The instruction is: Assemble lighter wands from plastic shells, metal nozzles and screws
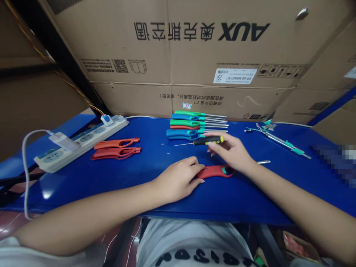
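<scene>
A red lighter (pixel 214 171) lies on the blue table, its metal tube pointing right and partly hidden by my right forearm. The fingers of my left hand (pixel 180 178) are closed on the lighter's left end. Above the lighter, my right hand (pixel 229 148) holds a black and yellow screwdriver (pixel 207 141), whose thin shaft points left. Just beyond its shaft, several green, blue and red lighters (pixel 185 122) lie in a row with their metal tubes to the right. Two tiny metal pieces, probably screws, rest left of the screwdriver tip.
Orange and red handle shells (pixel 116 152) lie at the left beside a white power strip (pixel 83 139) with a plugged-in cable. Metal tubes with green parts (pixel 286 142) are at the right. A large cardboard sheet (pixel 194 55) stands behind the table (pixel 133 193).
</scene>
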A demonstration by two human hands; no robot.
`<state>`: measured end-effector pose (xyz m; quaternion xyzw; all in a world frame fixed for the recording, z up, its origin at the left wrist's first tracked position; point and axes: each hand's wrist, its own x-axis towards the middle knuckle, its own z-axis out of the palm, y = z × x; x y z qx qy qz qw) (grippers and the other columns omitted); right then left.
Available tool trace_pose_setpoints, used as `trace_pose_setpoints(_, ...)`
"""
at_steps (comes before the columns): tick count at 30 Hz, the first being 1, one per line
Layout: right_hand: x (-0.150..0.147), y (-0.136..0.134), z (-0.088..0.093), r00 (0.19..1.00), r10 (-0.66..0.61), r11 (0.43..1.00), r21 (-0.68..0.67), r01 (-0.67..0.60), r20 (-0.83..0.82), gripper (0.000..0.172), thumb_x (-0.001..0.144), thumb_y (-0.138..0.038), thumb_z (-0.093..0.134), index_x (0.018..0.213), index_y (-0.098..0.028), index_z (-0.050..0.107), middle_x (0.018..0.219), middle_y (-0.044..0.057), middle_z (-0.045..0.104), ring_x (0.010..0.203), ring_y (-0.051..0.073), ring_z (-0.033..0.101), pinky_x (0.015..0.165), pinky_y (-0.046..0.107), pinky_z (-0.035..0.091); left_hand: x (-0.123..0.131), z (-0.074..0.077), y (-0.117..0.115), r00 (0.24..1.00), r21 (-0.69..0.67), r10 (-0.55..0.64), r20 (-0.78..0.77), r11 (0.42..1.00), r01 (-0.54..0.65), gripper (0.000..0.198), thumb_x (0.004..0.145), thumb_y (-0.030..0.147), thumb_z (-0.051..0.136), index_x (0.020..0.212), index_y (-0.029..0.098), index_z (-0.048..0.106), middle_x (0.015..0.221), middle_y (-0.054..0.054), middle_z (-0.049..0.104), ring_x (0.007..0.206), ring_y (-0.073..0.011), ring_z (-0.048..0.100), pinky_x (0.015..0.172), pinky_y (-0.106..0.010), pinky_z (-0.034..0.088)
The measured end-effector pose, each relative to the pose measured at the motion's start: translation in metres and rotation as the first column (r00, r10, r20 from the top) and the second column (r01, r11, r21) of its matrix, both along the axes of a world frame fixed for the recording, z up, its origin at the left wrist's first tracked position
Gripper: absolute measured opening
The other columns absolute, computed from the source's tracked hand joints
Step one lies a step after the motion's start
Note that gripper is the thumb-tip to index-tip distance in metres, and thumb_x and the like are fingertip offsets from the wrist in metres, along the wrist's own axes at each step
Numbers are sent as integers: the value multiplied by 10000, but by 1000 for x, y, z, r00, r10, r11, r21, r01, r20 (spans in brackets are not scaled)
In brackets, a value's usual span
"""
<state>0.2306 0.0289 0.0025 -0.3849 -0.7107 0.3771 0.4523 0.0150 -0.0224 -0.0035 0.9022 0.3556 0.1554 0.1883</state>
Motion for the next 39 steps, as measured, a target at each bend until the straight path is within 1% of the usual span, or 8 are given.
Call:
trace_pose_setpoints(4, -7, 1, -16, 976, 163, 987, -20, -162, 142, 363, 888, -413, 689, 1211, -249, 701, 1194, 56, 730, 1066, 224, 692, 966, 387, 543, 0, 1, -1, 1000, 11, -17, -7, 1000, 17, 298, 952, 319, 619, 1193, 160, 697, 1034, -88, 653, 920, -231, 652, 818, -342, 538)
trace_pose_setpoints(7, -6, 2, -18, 963, 192, 981, -29, -190, 190, 373, 898, -409, 678, 1236, -251, 695, 1221, 55, 725, 1133, 239, 673, 1027, 411, 508, -1, 1, -2, 1000, 12, -23, -10, 1000, 23, 318, 939, 335, 637, 1201, 168, 704, 1033, -83, 661, 893, -228, 653, 791, -340, 535)
trace_pose_setpoints(11, -5, 1, -11, 988, 105, 994, 11, -107, 113, 348, 872, -397, 706, 1182, -241, 718, 1167, 53, 742, 1050, 218, 697, 947, 369, 543, -2, -1, 3, 999, 10, -40, 27, 999, 39, 362, 935, 371, 649, 1234, 171, 691, 1094, -93, 675, 976, -243, 647, 846, -355, 532)
trace_pose_setpoints(15, 3, 4, 1, 989, -104, 994, 31, 108, -109, 264, 856, -431, 718, 1003, -214, 752, 782, 18, 725, 662, 142, 643, 650, 284, 544, -2, -5, 12, 984, 10, -85, 160, 996, 84, 433, 884, 406, 725, 1233, 151, 695, 1105, -100, 694, 1030, -243, 622, 953, -371, 500)
trace_pose_setpoints(19, 16, 10, 13, 917, -218, 975, -26, 222, -335, 261, 817, -470, 743, 848, -211, 743, 669, 7, 667, 522, 114, 551, 489, 254, 454, 1, -7, 19, 925, -117, 48, 377, 993, -4, 416, 851, 412, 758, 1186, 166, 729, 1095, -95, 725, 976, -216, 646, 897, -326, 512)
trace_pose_setpoints(26, 27, 15, 20, 885, -238, 969, -36, 244, -400, 192, 794, -406, 742, 772, -216, 734, 626, 8, 652, 476, 110, 535, 431, 255, 409, -1, -5, 33, 718, -591, 410, 562, 806, 2, 378, 867, 439, 706, 1101, 148, 764, 967, -92, 782, 787, -170, 668, 686, -265, 505)
trace_pose_setpoints(32, 25, 13, 20, 896, -238, 970, -43, 240, -375, 216, 790, -414, 736, 765, -201, 708, 601, 3, 650, 477, 108, 543, 420, 240, 401, -2, -3, 39, 619, -699, 540, 570, 715, 20, 363, 794, 410, 794, 1060, 163, 781, 948, -80, 783, 684, -111, 602, 638, -232, 484)
trace_pose_setpoints(39, 28, 16, 18, 902, -220, 974, -32, 225, -372, 229, 810, -412, 721, 771, -187, 707, 631, 5, 659, 500, 100, 560, 437, 225, 416, -2, -2, 38, 629, -704, 538, 561, 710, 21, 360, 721, 408, 850, 975, 159, 794, 943, -94, 790, 767, -152, 660, 662, -243, 491)
